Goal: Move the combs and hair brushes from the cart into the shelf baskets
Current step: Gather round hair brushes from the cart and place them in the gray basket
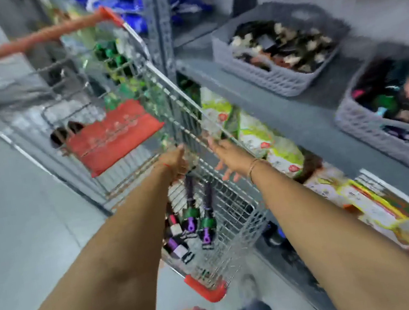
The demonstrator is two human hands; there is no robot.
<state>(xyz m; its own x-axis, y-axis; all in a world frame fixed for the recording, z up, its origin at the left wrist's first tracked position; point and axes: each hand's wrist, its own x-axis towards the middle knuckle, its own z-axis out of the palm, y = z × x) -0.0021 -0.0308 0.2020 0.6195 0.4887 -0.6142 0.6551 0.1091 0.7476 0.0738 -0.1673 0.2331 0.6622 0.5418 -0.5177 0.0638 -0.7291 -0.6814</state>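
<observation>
We see the wire cart (pixel 154 104) beside the shelf (pixel 283 107), so brushes could snag in its mesh or miss the shelf baskets (pixel 275 84) when lifted across. The hair brushes (pixel 197 224) lie at the cart's near corner, under our left hand (pixel 175 162), seemingly clamped on one handle; our right hand (pixel 227 159) hangs open just beside.

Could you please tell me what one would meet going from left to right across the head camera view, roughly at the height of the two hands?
Grey floor → red child-seat flap of the shopping cart → left hand → right hand → green-and-white packets on the lower shelf → near grey shelf basket.
</observation>
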